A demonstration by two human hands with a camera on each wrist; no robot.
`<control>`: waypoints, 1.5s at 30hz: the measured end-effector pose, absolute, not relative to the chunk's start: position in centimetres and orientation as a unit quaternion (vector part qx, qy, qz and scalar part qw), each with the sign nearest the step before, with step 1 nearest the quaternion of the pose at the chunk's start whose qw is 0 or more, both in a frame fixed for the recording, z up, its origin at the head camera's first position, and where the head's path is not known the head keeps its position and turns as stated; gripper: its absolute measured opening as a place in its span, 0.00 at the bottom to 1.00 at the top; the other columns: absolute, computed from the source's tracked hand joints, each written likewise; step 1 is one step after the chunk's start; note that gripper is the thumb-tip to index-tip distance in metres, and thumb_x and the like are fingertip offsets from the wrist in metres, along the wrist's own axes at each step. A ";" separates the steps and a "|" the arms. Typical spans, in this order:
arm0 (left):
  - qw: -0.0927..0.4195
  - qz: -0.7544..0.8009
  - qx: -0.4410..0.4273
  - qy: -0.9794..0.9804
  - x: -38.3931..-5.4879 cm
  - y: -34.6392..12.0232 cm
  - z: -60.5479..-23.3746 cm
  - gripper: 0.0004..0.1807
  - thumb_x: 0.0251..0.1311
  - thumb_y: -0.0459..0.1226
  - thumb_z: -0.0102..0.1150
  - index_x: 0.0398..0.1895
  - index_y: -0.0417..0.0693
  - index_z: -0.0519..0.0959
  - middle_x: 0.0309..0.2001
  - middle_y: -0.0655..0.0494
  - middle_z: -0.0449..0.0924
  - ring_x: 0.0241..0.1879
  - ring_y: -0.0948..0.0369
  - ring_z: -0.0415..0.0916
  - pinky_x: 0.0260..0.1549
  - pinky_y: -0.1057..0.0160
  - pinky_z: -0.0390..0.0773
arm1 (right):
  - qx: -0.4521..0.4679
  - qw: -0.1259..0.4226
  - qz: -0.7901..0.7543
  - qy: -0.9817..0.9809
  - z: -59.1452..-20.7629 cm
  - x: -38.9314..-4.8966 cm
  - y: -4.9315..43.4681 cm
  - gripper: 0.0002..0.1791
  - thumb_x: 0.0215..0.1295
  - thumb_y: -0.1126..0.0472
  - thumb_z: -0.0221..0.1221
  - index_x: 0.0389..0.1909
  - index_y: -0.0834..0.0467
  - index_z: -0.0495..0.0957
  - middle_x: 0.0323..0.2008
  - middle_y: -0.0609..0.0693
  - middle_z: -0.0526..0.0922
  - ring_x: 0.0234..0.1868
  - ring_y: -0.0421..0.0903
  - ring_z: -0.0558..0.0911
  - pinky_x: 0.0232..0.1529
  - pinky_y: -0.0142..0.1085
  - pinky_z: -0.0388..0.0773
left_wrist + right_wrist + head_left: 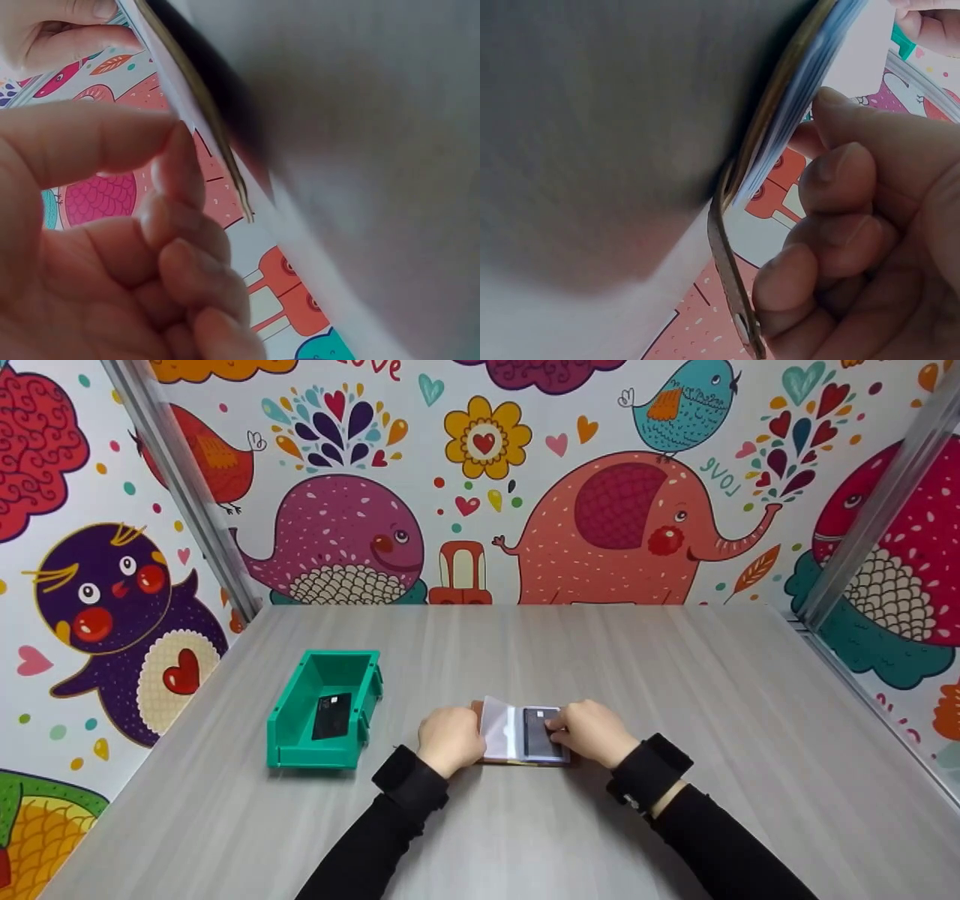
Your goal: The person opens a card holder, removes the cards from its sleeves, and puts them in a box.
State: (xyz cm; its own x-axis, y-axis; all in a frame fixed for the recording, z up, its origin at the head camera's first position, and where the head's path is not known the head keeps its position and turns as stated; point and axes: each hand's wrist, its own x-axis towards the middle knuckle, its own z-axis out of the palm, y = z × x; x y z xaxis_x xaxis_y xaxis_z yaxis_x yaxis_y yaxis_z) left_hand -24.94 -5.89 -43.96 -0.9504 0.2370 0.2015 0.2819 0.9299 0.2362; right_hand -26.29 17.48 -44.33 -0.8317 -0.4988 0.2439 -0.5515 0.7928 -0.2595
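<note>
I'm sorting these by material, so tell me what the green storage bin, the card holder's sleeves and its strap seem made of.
Green storage bin: likely moulded plastic, slightly glossy; evenly coloured, crisp rim.
Card-holder sleeves: probably thin, glossy plastic film; translucent, with pale highlights.
Strap: brown leather or imitation, fairly matte, with a metallic-looking snap; too blurred to tell which.

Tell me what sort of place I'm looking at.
Probably an indoor booth or workstation: a pale grey wood-grain tabletop backed by white cartoon-printed wall panels with silvery metal corner posts.
</note>
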 end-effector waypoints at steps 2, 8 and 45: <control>0.077 -0.128 -0.133 -0.980 -25.0 -5.9 -43.9 0.10 0.44 0.32 0.59 0.11 0.47 0.71 0.20 0.52 0.77 0.24 0.49 0.78 0.20 0.49 0.75 | 0.280 0.081 0.160 -0.943 -44.3 -26.3 17.5 0.08 0.53 0.68 0.71 0.34 0.56 0.90 0.29 0.51 0.87 0.27 0.48 0.82 0.29 0.43 0.78; 0.067 -0.117 -0.131 -0.982 -25.1 -5.7 -43.9 0.11 0.45 0.33 0.61 0.12 0.48 0.71 0.21 0.51 0.78 0.26 0.48 0.79 0.21 0.49 0.76 | 0.274 0.073 0.163 -0.945 -44.2 -26.4 17.5 0.07 0.53 0.68 0.71 0.33 0.56 0.90 0.28 0.50 0.87 0.26 0.46 0.80 0.29 0.43 0.77; 0.036 -0.095 -0.089 -0.991 -25.1 -5.4 -43.9 0.06 0.47 0.36 0.64 0.26 0.41 0.81 0.31 0.45 0.83 0.35 0.45 0.80 0.33 0.46 0.77 | 0.283 0.080 0.155 -0.943 -44.4 -26.4 17.6 0.07 0.52 0.68 0.71 0.34 0.57 0.89 0.29 0.51 0.87 0.26 0.48 0.82 0.29 0.43 0.77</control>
